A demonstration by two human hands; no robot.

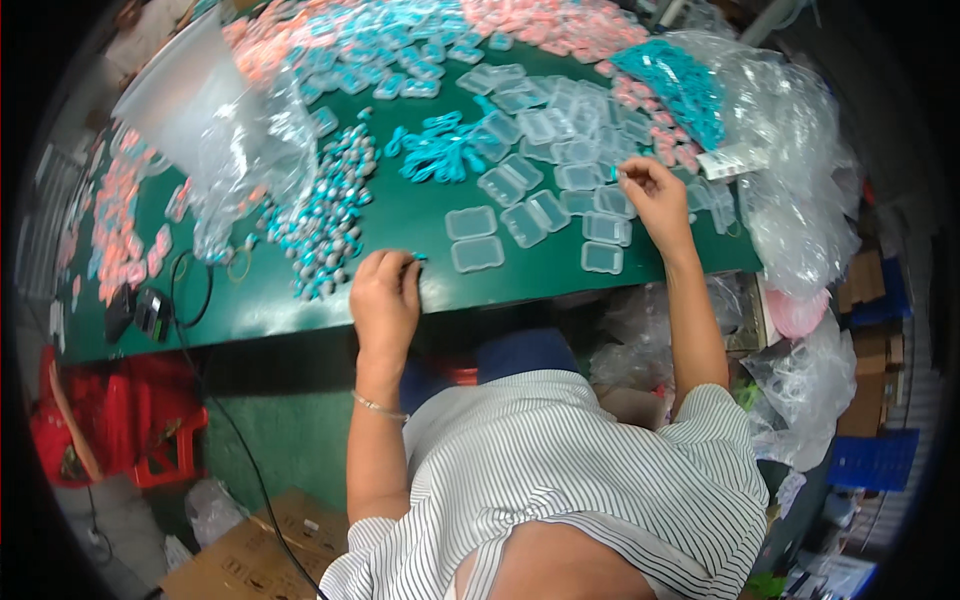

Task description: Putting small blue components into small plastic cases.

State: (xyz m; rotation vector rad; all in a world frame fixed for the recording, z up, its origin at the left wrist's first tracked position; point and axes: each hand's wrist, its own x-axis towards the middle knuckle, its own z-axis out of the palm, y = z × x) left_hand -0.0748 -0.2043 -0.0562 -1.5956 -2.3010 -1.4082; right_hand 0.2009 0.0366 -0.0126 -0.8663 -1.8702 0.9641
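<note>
At the table's near edge my left hand (pixel 383 305) is closed in a pinch, with a small teal piece (pixel 419 257) at its fingertips. Just left of it lies a heap of small teal-and-grey plug-like pieces (pixel 330 220). Farther right, my right hand (pixel 657 205) reaches over the clear plastic cases, thumb and finger pressed together on another small teal piece (pixel 614 173). Between the hands several clear hinged cases lie opened flat, the nearest being a case (pixel 474 238). Behind them rests a tangle of teal cords (pixel 440 150). The exact shape of both held pieces is hidden.
Filled teal cases (pixel 400 65) and pink cases (pixel 550 25) cover the far side of the green table (pixel 270 300). A translucent tub (pixel 185 95) with a plastic bag stands left. Right are a bag of teal pieces (pixel 675 90) and crumpled clear bags (pixel 800 170). A black cable (pixel 235 420) hangs down.
</note>
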